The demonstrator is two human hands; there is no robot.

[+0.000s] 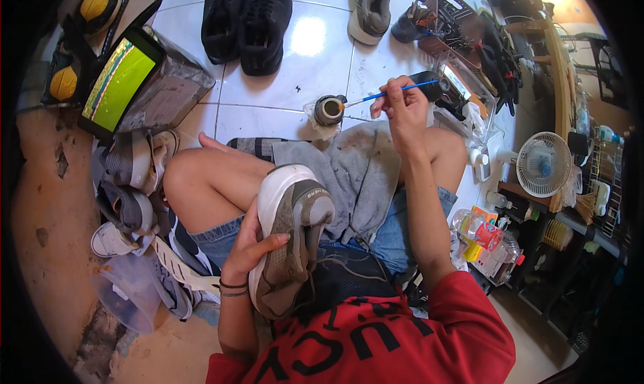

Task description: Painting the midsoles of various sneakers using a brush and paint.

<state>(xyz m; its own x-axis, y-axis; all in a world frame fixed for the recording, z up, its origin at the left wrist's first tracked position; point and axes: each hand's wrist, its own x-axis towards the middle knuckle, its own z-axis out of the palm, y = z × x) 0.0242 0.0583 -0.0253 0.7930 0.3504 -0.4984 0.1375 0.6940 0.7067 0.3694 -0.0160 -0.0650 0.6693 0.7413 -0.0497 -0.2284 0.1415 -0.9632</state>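
My left hand [251, 246] grips a grey sneaker [292, 240] with a white sole, held on its side against my lap. My right hand [402, 105] reaches forward and holds a thin blue-handled brush [389, 93]. The brush tip touches the rim of a small round glue pot [329, 110] that stands on the white tiled floor just past a grey stained cloth [362, 172] draped over my legs.
A pair of black shoes [247, 23] and a grey sneaker [370, 9] lie on the tiles ahead. A tablet with a green screen [119, 82] leans at left above a pile of shoes [134, 196]. At right stand a small white fan [542, 164], bottles [486, 240] and cluttered tools [463, 28].
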